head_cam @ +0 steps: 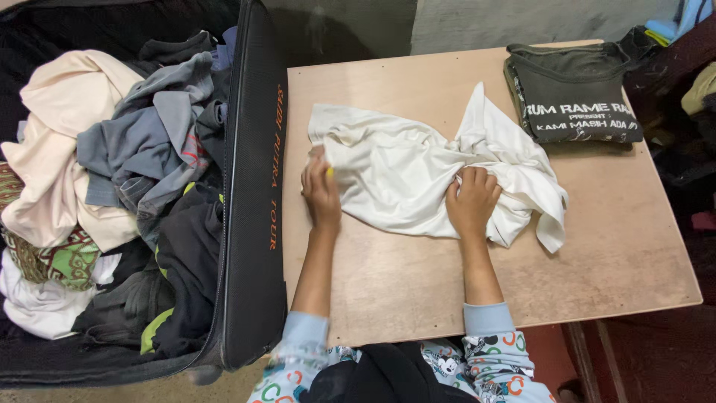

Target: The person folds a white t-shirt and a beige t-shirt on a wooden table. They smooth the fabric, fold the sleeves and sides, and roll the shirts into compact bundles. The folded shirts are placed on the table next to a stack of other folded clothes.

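The white garment (403,175) lies crumpled on a wooden table, spread from about 9 o'clock to 3 o'clock across the tabletop's middle. Its left part is fairly flat, with soft wrinkles; its right part is bunched into thick folds, with a peak rising toward 12 o'clock and a loose flap hanging down toward 5 o'clock. The fabric is plain, thin and off-white. It is pinned at its left edge, at 9 o'clock, and gathered in a tight knot of creases just right of its centre.
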